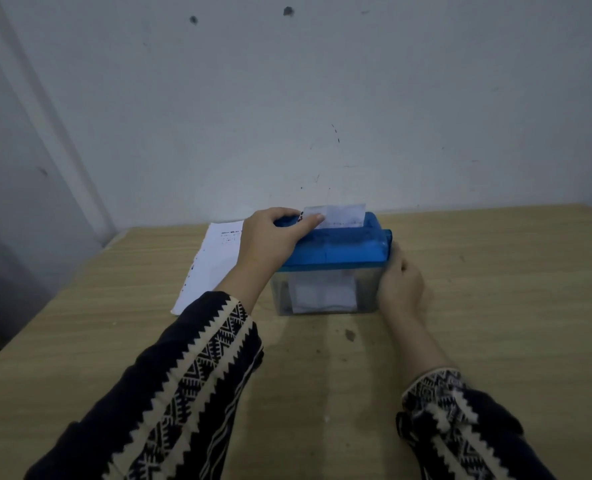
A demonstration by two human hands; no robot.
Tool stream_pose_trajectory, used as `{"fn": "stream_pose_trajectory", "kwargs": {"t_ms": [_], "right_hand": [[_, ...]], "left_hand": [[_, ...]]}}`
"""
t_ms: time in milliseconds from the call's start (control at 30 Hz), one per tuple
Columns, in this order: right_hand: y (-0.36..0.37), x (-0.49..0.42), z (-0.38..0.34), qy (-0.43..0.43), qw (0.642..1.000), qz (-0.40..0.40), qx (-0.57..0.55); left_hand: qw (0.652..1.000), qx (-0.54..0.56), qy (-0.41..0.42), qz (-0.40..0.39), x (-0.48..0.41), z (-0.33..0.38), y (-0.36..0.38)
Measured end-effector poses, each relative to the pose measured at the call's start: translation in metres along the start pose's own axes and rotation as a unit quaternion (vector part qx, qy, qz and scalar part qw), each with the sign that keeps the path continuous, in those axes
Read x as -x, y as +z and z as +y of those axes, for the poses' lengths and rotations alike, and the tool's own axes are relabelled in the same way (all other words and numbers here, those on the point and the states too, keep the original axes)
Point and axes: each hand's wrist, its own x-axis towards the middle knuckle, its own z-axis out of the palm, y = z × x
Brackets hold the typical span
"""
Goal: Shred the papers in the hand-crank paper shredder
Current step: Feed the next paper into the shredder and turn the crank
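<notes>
In the head view, one hand-crank shredder [336,251] is seen on a wooden table [495,306], close to the far edge and below a grey wall [356,98]. It consists of a blue lid on a clear bin. Its long axis runs left to right, roughly parallel to the wall, and the feed slot on top follows the same line. One paper slip [343,214] stands upright in the slot, its broad face turned toward the camera. A pale mass of shredded paper [324,294] is visible through the bin wall.

One pile of white sheets [214,265] lies flat on the table, just to the left of the shredder; the number of sheets in it cannot be counted. Its long axis runs from near to far, leaning slightly to the right.

Two hands are seen, each in a dark patterned sleeve. The left hand [270,237] is laid over the left end of the lid, with fingers curved over the far edge and the thumb stretched along the top to touch the slip. The right hand [400,282] is blurred at the shredder's right end, below a blue projecting part [388,235]; whether anything is grasped there cannot be told.
</notes>
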Motion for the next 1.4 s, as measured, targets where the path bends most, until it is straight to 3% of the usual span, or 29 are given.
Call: {"fn": "stream_pose_trajectory", "kwargs": {"t_ms": [200, 433, 633, 800, 933, 1100, 1200, 1400], "right_hand": [[-0.023, 0.019, 0.013, -0.266, 0.962, 0.054, 0.025], [-0.033, -0.002, -0.041, -0.409, 0.908, 0.086, 0.006], [-0.014, -0.037, -0.073, -0.290, 0.957, 0.029, 0.003], [-0.013, -0.042, -0.066, -0.312, 0.945, -0.040, -0.087], [-0.004, -0.045, -0.067, -0.291, 0.949, -0.029, -0.117], [0.006, -0.068, -0.105, -0.103, 0.989, -0.075, 0.070], [0.016, -0.083, -0.116, -0.012, 0.975, -0.127, 0.182], [0.032, -0.103, -0.096, 0.096, 0.926, -0.270, 0.245]], "left_hand": [[1.000, -0.009, -0.002, -0.005, -0.001, 0.001, 0.000], [0.999, -0.018, -0.001, -0.043, -0.005, 0.000, -0.004], [0.999, -0.028, 0.006, -0.038, -0.007, -0.001, -0.001], [0.999, -0.026, 0.003, -0.039, -0.007, 0.000, -0.002], [0.999, -0.027, 0.003, -0.035, -0.005, 0.000, -0.002], [0.999, -0.030, 0.005, -0.034, -0.003, 0.000, -0.002], [0.999, -0.027, 0.005, -0.030, -0.003, 0.000, -0.001], [1.000, -0.013, -0.004, -0.022, -0.001, -0.001, 0.001]]}}
